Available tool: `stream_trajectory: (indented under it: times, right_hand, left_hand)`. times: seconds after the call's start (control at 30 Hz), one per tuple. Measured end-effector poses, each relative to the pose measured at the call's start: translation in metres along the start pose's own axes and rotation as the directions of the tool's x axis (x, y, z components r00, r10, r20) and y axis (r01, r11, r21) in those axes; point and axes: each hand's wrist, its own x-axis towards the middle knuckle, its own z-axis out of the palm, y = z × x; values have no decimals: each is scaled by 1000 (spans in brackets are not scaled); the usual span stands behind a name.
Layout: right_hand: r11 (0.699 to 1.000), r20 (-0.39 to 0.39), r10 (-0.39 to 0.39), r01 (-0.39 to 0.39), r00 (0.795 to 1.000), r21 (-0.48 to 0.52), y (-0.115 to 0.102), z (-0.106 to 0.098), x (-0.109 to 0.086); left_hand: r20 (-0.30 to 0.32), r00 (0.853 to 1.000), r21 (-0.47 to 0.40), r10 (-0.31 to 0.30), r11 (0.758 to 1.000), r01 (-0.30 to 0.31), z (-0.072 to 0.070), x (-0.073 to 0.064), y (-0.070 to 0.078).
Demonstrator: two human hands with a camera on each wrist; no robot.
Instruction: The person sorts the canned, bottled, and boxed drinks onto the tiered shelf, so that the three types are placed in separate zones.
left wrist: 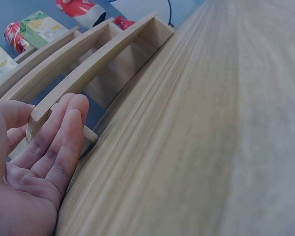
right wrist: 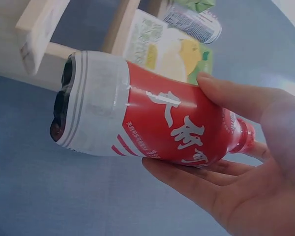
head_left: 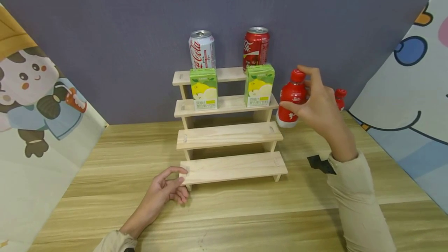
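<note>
My right hand grips a red plastic drink bottle with a white lower band, held up beside the right end of a wooden step shelf. In the right wrist view, thumb and fingers lie on opposite sides of the bottle. Down at the front left, my left hand pinches the left end of the lowest step between thumb and fingers; the left wrist view shows the other fingers under the board. Two green juice boxes, left and right, stand on the second step from the top.
On the top step stand a white Coca-Cola can and a red cola can. Another red-capped bottle is partly hidden behind my right hand. A dark wall rises behind the shelf, with cartoon panels at both sides.
</note>
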Motion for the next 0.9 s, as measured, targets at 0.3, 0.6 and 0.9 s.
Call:
stream_trajectory:
  times: [0.3,0.6,0.9]
  right_hand:
    - [998,20,-50,49,999,42,-18,6,-3]
    - [982,25,-185,183,982,52,-39,29,-6]
    - [967,101,-230,216,968,134,-58,57,-8]
  left_hand:
    - [2,1000,0,6,1000,-6,-1,0,0]
    - [-6,1000,-2,13,1000,-13,-1,0,-1]
    - [-13,1000,0,1,1000,-1,0,1,-1]
